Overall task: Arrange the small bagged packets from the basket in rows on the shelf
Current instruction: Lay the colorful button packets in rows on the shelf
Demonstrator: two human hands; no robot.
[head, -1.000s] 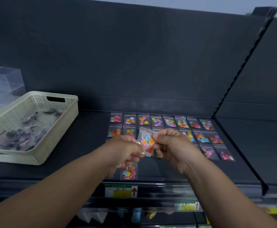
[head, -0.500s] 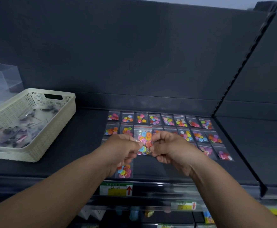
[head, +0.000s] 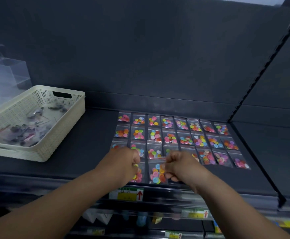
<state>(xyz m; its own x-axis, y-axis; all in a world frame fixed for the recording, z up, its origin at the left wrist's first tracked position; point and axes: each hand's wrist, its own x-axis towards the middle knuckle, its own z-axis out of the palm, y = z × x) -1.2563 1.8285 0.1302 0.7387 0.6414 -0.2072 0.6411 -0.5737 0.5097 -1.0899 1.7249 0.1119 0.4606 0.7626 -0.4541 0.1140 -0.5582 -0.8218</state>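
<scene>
Head view.
- Shelf (head: 92, 144): dark, spans centre frame.
- Packet rows (head: 170, 135): clear bags of coloured buttons, three full rows flat at centre right.
- Front packet (head: 156, 173): lies flat at the shelf's front edge, lower centre, below the third row.
- Right hand (head: 180, 166): fingers curled, pinching that packet's right edge.
- Left hand (head: 123, 163): fingers curled over a second packet (head: 138, 175) just left; whether it grips is unclear.
- Basket (head: 42, 149): cream, perforated, left of frame, holding dark bagged items.
- Price label (head: 127, 194): below the shelf edge.
</scene>
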